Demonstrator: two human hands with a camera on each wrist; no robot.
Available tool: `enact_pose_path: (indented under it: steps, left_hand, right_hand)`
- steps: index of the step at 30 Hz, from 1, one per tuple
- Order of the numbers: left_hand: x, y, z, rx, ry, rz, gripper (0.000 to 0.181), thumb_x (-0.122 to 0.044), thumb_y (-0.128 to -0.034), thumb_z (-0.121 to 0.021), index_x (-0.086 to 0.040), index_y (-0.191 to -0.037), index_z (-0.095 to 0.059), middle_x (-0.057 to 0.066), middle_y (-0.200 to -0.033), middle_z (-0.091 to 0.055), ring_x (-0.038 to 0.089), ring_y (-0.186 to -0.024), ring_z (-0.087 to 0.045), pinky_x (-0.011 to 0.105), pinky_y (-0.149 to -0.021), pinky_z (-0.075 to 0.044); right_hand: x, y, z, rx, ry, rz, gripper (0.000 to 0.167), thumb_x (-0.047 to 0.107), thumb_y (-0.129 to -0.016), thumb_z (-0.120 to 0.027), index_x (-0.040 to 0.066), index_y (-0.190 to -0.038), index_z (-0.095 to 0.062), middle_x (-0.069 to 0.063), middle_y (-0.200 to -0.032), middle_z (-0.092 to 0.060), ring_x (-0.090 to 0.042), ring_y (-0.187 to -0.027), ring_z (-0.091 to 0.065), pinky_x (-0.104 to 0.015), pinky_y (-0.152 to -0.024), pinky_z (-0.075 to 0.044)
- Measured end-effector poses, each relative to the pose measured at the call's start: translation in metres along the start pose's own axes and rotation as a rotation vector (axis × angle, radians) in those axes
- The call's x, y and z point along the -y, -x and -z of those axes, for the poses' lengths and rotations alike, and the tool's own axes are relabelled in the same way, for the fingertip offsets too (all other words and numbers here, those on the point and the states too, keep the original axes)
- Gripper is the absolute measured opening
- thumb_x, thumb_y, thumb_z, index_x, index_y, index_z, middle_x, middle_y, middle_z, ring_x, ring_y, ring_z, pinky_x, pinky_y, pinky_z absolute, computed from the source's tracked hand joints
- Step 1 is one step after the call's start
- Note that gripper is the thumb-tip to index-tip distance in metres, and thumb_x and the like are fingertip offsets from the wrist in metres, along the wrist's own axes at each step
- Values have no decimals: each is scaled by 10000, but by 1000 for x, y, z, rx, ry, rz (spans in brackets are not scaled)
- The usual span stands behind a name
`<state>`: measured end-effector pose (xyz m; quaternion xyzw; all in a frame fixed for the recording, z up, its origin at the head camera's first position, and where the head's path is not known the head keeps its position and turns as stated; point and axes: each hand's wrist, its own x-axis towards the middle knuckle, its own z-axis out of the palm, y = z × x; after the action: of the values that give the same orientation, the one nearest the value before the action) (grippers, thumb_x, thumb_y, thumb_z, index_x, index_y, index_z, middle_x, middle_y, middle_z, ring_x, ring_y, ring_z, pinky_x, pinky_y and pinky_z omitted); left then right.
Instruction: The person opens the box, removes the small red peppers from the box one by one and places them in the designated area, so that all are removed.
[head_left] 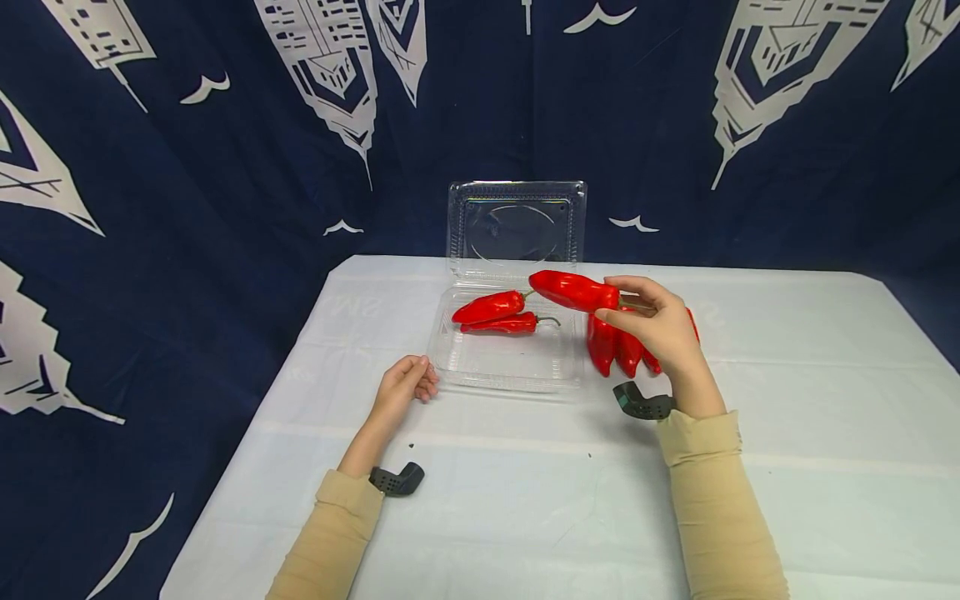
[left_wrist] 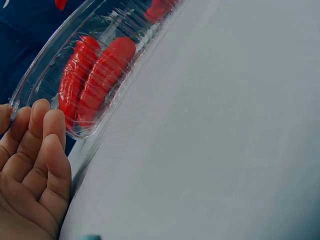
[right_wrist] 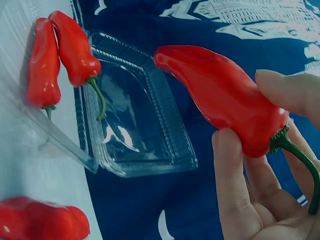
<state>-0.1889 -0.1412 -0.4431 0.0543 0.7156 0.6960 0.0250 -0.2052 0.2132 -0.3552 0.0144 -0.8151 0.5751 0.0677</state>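
My right hand (head_left: 663, 325) pinches a red pepper (head_left: 573, 291) between thumb and fingers near its green stem. The pepper is raised, tip pointing left, above the right side of a clear plastic container (head_left: 517, 362). Two red peppers, one (head_left: 487, 307) behind the other (head_left: 501, 324), lie inside the container toward its back left. At the front left corner, my left hand (head_left: 405, 383) holds the container's rim between thumb and index finger, its other fingers loosely bent. Several more red peppers (head_left: 628, 354) lie right of the container, partly hidden by my right hand.
The container's clear lid (head_left: 517, 233) stands raised at the back. A white cloth (head_left: 510, 500) covers the table, with a dark blue patterned curtain (head_left: 525, 108) behind it. Each wrist wears a black band, such as the right one (head_left: 643, 402).
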Motion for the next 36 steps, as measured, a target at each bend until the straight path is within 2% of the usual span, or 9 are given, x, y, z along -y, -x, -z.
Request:
enact_pose_path:
  steps: [4,8,12,23,32,36]
  left_hand:
    - [1,0,0,-4,-7,7,243,-129,-1008,-439,81,-926,-529,72,-785,-588,136,-648,-570,211,-574,-474]
    - [0,0,0,-5,-2,2,240,-125,-1007,-440,81,-924,-531,70,-783,-584,134,-645,-567,208,-568,-470]
    - [0,0,0,-4,3,-4,244,-117,-1008,-436,93,-925,-527,77,-783,-585,134,-639,-567,208,-563,-468]
    - [0,0,0,2,14,-8,242,-120,-1007,-439,87,-921,-529,75,-786,-586,134,-640,-569,207,-563,-469]
    - [2,-1,-1,-6,32,0,231,-117,-1006,-442,70,-904,-530,71,-781,-587,129,-634,-566,201,-555,-461]
    - [2,-1,-1,-6,33,1,231,-119,-1007,-439,64,-901,-530,73,-783,-584,130,-637,-564,203,-556,-459]
  right_hand:
    - [-2,0,8,-51,-23,15,495,262,-829,-732,142,-1278,-560,-58,-1245,-557,-211,-1055,-576,-323,-872,-495]
    - [-5,0,15,-98,-124,6,525,233,-811,-754,121,-1282,-552,-15,-1226,-569,-142,-1031,-583,-186,-787,-499]
    - [-7,0,22,-158,-225,12,524,186,-788,-775,88,-1259,-567,5,-1170,-595,-97,-994,-598,-142,-750,-494]
    - [-10,1,39,-341,-313,25,513,145,-746,-806,98,-1222,-620,-9,-1165,-609,-126,-976,-593,-141,-758,-492]
    - [-14,4,50,-398,-403,37,518,163,-718,-823,88,-1197,-641,-48,-1177,-590,-117,-948,-619,-185,-841,-480]
    - [-15,6,55,-427,-428,38,515,155,-711,-828,96,-1189,-646,-52,-1174,-594,-126,-949,-614,-172,-827,-482]
